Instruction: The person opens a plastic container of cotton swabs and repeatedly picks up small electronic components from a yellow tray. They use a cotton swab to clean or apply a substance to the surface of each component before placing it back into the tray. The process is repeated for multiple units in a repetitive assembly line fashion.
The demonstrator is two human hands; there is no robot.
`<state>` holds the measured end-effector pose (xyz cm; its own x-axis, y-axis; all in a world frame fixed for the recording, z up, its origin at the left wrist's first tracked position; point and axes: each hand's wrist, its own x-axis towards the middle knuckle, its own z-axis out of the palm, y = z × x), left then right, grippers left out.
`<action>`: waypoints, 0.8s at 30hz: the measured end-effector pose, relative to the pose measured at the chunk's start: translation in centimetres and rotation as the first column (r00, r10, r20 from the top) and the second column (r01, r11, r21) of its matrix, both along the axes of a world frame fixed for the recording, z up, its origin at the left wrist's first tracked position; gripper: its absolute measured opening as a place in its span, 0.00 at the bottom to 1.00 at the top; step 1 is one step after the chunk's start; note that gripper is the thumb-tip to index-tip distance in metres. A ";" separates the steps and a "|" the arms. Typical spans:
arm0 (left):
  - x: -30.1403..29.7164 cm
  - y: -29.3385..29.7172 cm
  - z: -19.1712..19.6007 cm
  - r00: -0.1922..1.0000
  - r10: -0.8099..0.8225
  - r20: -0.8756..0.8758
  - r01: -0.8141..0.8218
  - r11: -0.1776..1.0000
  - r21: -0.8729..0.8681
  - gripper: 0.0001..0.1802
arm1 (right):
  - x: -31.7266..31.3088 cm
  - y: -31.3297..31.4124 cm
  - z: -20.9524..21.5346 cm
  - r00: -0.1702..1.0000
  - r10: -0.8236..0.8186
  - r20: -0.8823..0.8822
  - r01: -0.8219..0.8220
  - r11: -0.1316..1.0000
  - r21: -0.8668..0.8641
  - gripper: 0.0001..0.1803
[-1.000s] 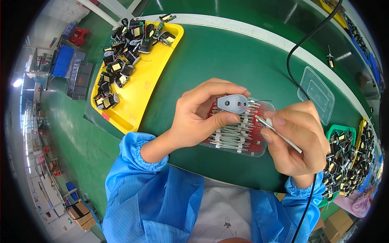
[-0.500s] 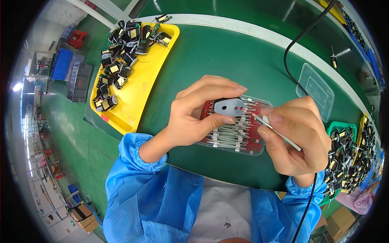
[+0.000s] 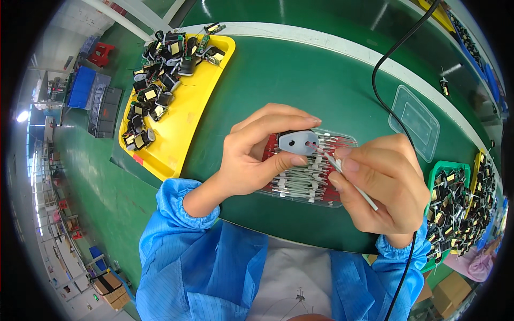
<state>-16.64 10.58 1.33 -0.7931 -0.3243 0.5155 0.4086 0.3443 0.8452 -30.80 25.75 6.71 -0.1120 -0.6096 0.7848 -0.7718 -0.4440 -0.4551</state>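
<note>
My left hand [image 3: 254, 147] is closed round a small black device with a grey oval end face [image 3: 297, 143], held by its edges between thumb and fingers. Two holes show in that face, the right one reddish inside. Pinched in my right hand [image 3: 383, 184] is a thin wire lead in a pale grey sleeve [image 3: 357, 188]; its fine tip reaches to the right hole, and I cannot tell whether it has gone in. Beneath both hands sits a clear plastic box [image 3: 321, 203] with many similar leads [image 3: 300, 184], grey-sleeved with red ends.
At the left a yellow tray [image 3: 184, 128] carries a heap of black assemblies [image 3: 155, 91] with wires. A clear lid [image 3: 415, 123] lies at the right, partly crossed by a black cable [image 3: 377, 85]. Green baskets [image 3: 468, 171] of similar assemblies stand at the far right.
My right hand has moved left with the lead, bringing its tip up to the device's right hole. My left hand and the device have shifted slightly left.
</note>
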 end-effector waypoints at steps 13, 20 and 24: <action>0.1 -0.1 0.3 1.000 0.000 0.016 0.003 0.982 -0.189 0.27 | -0.7 -1.5 -1.6 0.972 0.085 0.219 -0.108 0.990 0.094 0.11; 0.2 1.2 -0.1 0.993 0.112 0.036 -0.114 0.989 0.090 0.21 | -1.1 -1.2 -1.6 0.937 -0.030 0.347 -0.061 0.967 0.249 0.09; 0.5 1.1 0.3 0.990 0.051 0.134 -0.069 0.989 0.129 0.18 | -1.0 -1.1 -1.5 0.920 -0.023 0.392 -0.093 0.957 0.275 0.08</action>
<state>-16.19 11.63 1.67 -0.8276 -0.4319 0.3586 0.2744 0.2459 0.9296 -31.82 24.61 5.20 -0.3457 -0.8077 0.4777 -0.4947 -0.2757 -0.8242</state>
